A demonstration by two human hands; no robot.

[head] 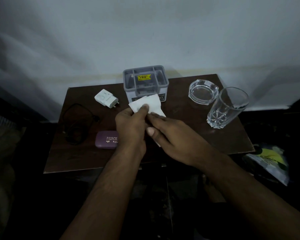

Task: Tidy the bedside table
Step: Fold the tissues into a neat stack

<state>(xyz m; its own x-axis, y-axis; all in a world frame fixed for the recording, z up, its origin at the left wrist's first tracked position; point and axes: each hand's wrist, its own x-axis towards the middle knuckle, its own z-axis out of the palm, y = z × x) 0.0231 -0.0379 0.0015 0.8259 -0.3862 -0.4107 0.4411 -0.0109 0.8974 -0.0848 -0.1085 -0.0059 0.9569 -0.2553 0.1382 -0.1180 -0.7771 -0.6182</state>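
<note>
Over the middle of the table, both hands pinch a white tissue: the left hand grips its upper edge, the right hand its lower part. Behind it, at the far edge, stands a grey compartmented organizer. A white charger plug, black cable and purple case lie toward the left edge; a glass ashtray and tumbler stand toward the right.
</note>
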